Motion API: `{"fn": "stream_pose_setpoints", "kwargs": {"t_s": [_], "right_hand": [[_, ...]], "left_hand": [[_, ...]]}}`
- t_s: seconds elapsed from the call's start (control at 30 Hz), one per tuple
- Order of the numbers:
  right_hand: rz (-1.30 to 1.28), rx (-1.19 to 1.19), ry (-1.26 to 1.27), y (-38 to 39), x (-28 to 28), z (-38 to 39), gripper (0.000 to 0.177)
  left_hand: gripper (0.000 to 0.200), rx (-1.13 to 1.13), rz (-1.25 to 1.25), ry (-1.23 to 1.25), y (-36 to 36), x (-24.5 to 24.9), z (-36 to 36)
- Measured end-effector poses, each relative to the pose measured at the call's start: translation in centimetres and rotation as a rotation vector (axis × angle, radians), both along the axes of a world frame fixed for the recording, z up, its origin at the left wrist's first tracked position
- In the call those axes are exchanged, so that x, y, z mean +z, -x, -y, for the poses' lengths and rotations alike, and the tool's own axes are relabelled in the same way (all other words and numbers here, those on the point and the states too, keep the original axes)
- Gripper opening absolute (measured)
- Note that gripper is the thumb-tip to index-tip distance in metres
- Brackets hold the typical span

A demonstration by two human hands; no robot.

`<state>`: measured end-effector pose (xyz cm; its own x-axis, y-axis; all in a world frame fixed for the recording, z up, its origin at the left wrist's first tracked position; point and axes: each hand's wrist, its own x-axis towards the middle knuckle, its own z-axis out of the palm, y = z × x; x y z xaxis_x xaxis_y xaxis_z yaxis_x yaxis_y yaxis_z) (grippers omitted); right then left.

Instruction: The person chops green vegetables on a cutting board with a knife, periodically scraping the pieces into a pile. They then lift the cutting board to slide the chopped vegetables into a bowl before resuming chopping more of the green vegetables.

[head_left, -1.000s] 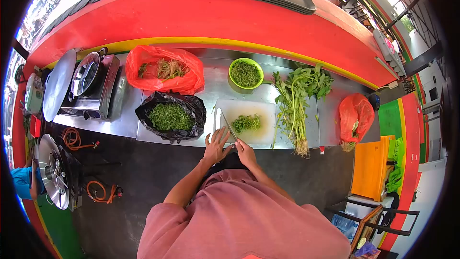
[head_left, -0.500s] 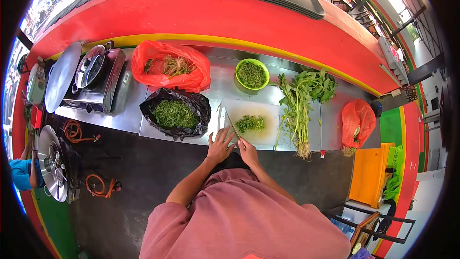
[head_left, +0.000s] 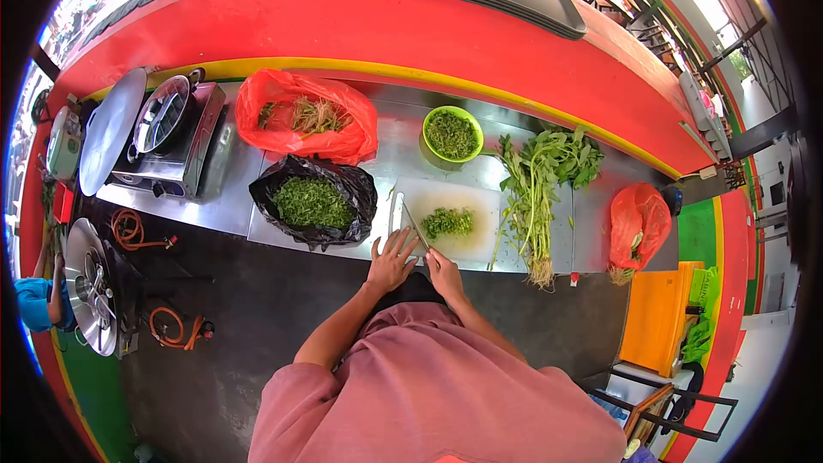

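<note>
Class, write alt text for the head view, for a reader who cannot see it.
A person's right hand holds a knife on a white cutting board beside chopped greens, the left hand spread at the board's near edge. A black bag of cut greens lies left, uncut leafy stems right.

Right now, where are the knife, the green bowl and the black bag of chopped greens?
knife (head_left: 411, 221), head view, middle of the blade.
green bowl (head_left: 424, 133), head view, left part of the rim.
black bag (head_left: 353, 187), head view, plastic wall on its right side.
</note>
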<state>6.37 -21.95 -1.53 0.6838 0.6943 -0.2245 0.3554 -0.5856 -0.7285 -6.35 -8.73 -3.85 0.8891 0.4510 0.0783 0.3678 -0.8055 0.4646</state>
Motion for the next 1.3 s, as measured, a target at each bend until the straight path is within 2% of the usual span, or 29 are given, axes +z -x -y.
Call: {"fn": "stream_pose_setpoints", "kwargs": {"t_s": [0.13, 0.23, 0.3, 0.33, 0.43, 0.53, 0.57, 0.63, 0.7, 0.77, 0.83, 0.93, 1.1, 1.2, 1.23, 1.3], "right_hand": [[0.159, 0.025, 0.002, 0.0, -0.2, -0.3, 0.035], [0.018, -0.045, 0.056, -0.4, 0.7, -0.2, 0.038], [-0.035, -0.031, -0.008, -0.6, 1.5, 0.3, 0.041], [0.097, -0.001, -0.131, -0.5, 0.1, 0.7, 0.043], [-0.037, -0.013, -0.051, -1.0, -0.8, 1.9, 0.043], [-0.004, -0.069, -0.216, -0.7, -0.5, 2.6, 0.04], [0.033, -0.092, -0.196, -0.9, -0.7, 2.8, 0.04], [0.143, -0.172, -0.272, -1.3, -0.1, 3.2, 0.04], [0.126, -0.278, -0.16, -2.2, 0.3, 3.7, 0.041], [0.183, -0.345, -0.118, -2.9, 0.9, 4.6, 0.042], [0.135, -0.392, 0.069, -3.7, 2.9, 4.9, 0.042], [0.252, -0.361, 0.076, -4.6, 1.6, 5.5, 0.042], [0.118, -0.325, 0.06, -3.7, 0.2, 4.9, 0.041], [0.26, -0.232, -0.079, -3.6, -0.6, 5.1, 0.042], [0.26, -0.23, -0.071, -3.5, 0.8, 5.0, 0.042], [0.047, -0.332, 0.035, -3.6, 3.2, 5.0, 0.042]], "left_hand": [[0.056, 0.003, -0.007, -0.018, -0.1, 0.1, 0.1], [0.059, 0.004, -0.027, -0.003, 0.0, 0.1, 0.2], [0.06, 0.0, -0.062, -0.023, 0.0, 0.1, 0.2], [0.062, 0.005, -0.05, -0.035, 0.0, 0.2, 0.3], [0.066, 0.006, -0.006, -0.06, -0.2, 0.1, 0.5], [0.069, 0.013, -0.026, -0.097, -0.8, 0.5, 0.8], [0.072, -0.002, -0.098, -0.074, -1.2, 0.7, 0.9], [0.075, -0.045, -0.056, -0.092, -2.0, 0.5, 0.7], [0.077, -0.09, -0.034, -0.167, -3.2, 0.7, 0.5], [0.082, -0.126, 0.06, -0.031, -4.7, 0.6, 0.1], [0.091, -0.137, 0.105, -0.013, -5.9, 0.8, -0.3], [0.102, -0.148, 0.029, -0.005, -7.7, 0.9, -0.7], [0.102, -0.139, 0.02, -0.021, -10.1, 0.0, -0.8], [0.1, -0.15, 0.035, -0.123, -11.4, -0.4, -0.7], [0.1, -0.148, 0.035, -0.115, -11.7, -0.5, -0.8], [0.098, -0.187, 0.058, -0.051, -12.4, -0.4, -0.9]]}}
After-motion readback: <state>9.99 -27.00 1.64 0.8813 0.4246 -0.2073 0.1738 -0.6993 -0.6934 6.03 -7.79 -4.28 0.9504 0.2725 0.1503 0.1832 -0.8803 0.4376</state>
